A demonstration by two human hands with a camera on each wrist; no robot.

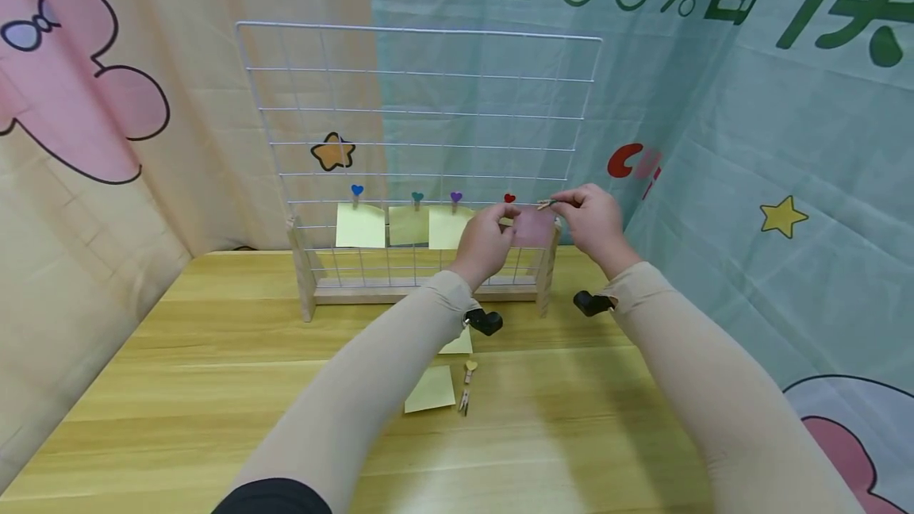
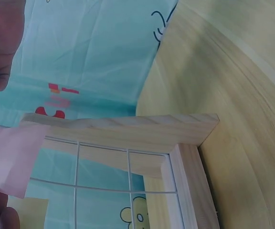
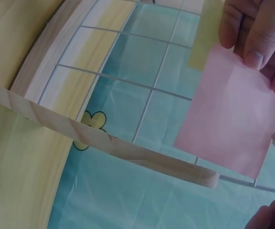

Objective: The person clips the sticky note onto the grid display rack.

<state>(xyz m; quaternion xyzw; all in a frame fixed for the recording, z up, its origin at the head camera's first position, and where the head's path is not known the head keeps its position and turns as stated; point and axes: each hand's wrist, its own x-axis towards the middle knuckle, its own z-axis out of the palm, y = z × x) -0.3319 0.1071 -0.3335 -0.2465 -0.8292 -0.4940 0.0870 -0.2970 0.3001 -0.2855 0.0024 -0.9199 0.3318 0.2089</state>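
My left hand [image 1: 487, 244] pinches the left side of a pink paper note [image 1: 534, 227] against a white wire grid [image 1: 421, 113]. In the right wrist view the pink note [image 3: 228, 117] lies flat over the wires under the left thumb and fingers. My right hand [image 1: 591, 220] pinches a small wooden clothespin [image 1: 546, 205] beside the note's upper right corner; its jaws point toward the paper in the right wrist view. Left of the hands, yellow notes [image 1: 360, 226] hang from the grid by clothespins with blue, green and purple hearts. A red heart [image 1: 509, 198] shows above my left fingers.
The grid stands in a wooden base [image 1: 421, 293] on a wooden table [image 1: 214, 387]. Before it lie a yellow note [image 1: 431, 389], another partly hidden by my left forearm, and a clothespin with a yellow heart [image 1: 467, 387]. Printed curtains [image 1: 750, 181] hang behind and at the sides.
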